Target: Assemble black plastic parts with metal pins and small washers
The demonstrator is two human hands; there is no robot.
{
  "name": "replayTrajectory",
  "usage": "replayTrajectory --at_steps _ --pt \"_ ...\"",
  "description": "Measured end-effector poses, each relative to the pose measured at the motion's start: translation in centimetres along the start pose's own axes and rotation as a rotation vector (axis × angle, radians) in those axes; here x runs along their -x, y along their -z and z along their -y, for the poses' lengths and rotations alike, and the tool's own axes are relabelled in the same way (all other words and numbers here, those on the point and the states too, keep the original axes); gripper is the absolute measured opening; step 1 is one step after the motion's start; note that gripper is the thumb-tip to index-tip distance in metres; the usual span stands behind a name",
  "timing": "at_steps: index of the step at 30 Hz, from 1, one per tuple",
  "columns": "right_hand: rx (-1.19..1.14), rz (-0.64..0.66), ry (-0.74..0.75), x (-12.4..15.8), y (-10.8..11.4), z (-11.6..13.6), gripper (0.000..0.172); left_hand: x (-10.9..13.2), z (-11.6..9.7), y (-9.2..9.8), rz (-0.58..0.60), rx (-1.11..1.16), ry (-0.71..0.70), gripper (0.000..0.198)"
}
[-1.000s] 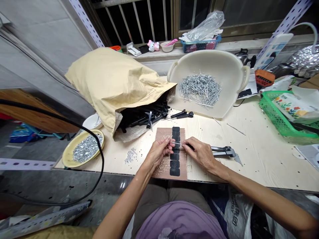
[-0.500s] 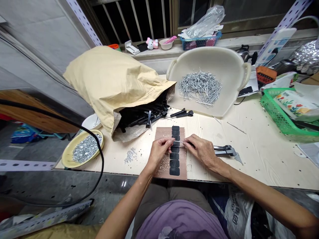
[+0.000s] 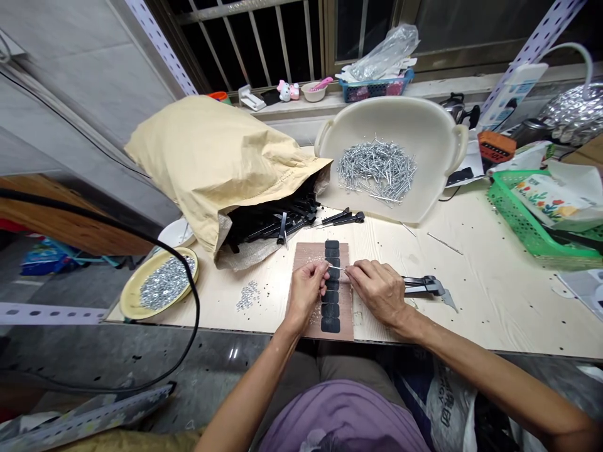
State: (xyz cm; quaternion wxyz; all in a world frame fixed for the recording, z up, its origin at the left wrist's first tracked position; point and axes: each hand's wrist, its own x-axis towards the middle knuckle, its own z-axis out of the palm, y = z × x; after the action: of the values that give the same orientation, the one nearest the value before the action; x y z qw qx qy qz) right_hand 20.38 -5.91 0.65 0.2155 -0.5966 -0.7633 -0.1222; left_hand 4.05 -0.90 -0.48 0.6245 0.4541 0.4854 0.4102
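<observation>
My left hand is closed, its thumb and forefinger pinching one end of a thin metal pin. My right hand grips the other end, fingers curled down. Between them the pin lies nearly level above a strip of black rounded pads on a brown board. Just beyond my right hand, black and grey plastic pieces with metal rods stick out on the table; whether the hand touches them is hidden. A small pile of tiny metal parts lies left of the board.
A cream basin holds many metal pins. Black plastic parts spill from a tan sack. At left, a yellow dish contains small metal washers. A green basket stands right. A black cable loops across the left side.
The view has shifted slightly. My hands keep hold of the pin in nearly the same spot, and the dark piece that showed at my right fingers is no longer visible.
</observation>
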Motion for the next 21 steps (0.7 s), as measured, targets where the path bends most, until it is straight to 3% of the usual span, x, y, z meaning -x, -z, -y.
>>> replayTrajectory --at_steps 4,8,14,21 --pt "0.022 -0.024 0.019 0.0 -0.4 0.2 0.021 -0.2 -0.2 -0.2 0.025 0.273 0.111 0.036" --pt "0.0 0.003 -0.006 -0.2 -0.5 0.4 0.022 0.0 -0.6 0.0 0.04 0.367 0.177 0.038" --pt "0.04 0.027 0.033 -0.7 0.2 0.5 0.023 0.2 -0.3 0.7 0.052 0.28 0.093 0.036" --pt "0.111 0.103 0.143 -0.8 0.2 0.3 0.021 0.1 0.1 1.1 -0.04 0.016 -0.034 0.03"
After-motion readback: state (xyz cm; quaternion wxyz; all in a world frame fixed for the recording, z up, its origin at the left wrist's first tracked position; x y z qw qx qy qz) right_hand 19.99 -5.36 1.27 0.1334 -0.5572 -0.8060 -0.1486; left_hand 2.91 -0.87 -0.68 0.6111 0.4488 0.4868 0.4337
